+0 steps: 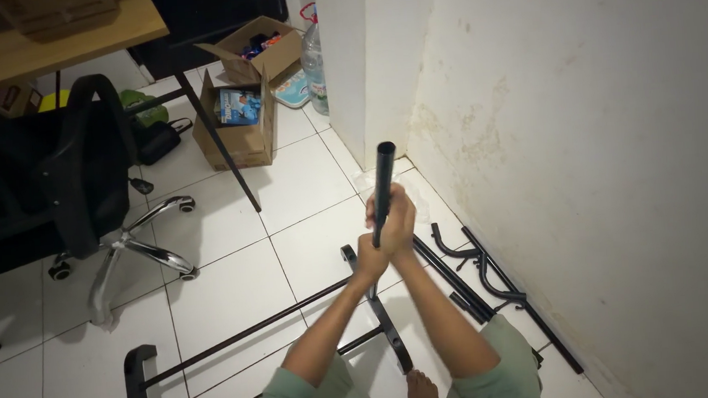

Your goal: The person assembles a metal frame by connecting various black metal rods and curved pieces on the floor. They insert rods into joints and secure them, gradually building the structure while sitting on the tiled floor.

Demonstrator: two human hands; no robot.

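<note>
The white tiled floor takes up most of the view, with a bare, stained wall along the right. A black office chair stands to the left under the edge of a wooden surface. Beyond it sit open cardboard boxes and a large water bottle against the far corner.

On the floor near the person lie black metal frame parts: long thin rods running left across the tiles, and curved pieces gathered beside the wall.

The black tube is held up in front of the person, over the floor, not resting on it. Its long axis runs near upright, tilted slightly, with the open round end at the top and the lower end hidden inside the grip. It is matte black, straight and round in section.

Both hands meet on its lower part. The right hand sits higher, its fingers closed round the tube. The left hand is just below and touching the right, also curled shut about the tube, so the free length of the tube stands above both hands. Neither hand is clearly nearer; they are stacked. A bare foot shows between the green-sleeved arms at the bottom edge.
</note>
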